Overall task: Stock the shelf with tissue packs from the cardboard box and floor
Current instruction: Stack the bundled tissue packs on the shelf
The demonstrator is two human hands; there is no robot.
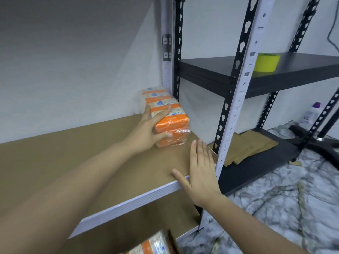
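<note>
An orange and white tissue pack [170, 116] in clear wrap lies on the brown shelf board [102, 154], its far end against the wall by the white upright. My left hand [148, 131] grips its near left side, fingers over the top and thumb across the front end. My right hand [200, 173] rests flat with straight fingers on the shelf's right front corner, holding nothing. More orange tissue packs [156, 244] show at the bottom edge, under the shelf.
A white upright post [236, 99] stands just right of my right hand. A black rack [275, 77] beside it carries a yellow-green tape roll [267, 62] and folded brown cardboard [245, 149] lower down. A white bottle [310, 114] and black stand base [319, 140] sit on marbled floor.
</note>
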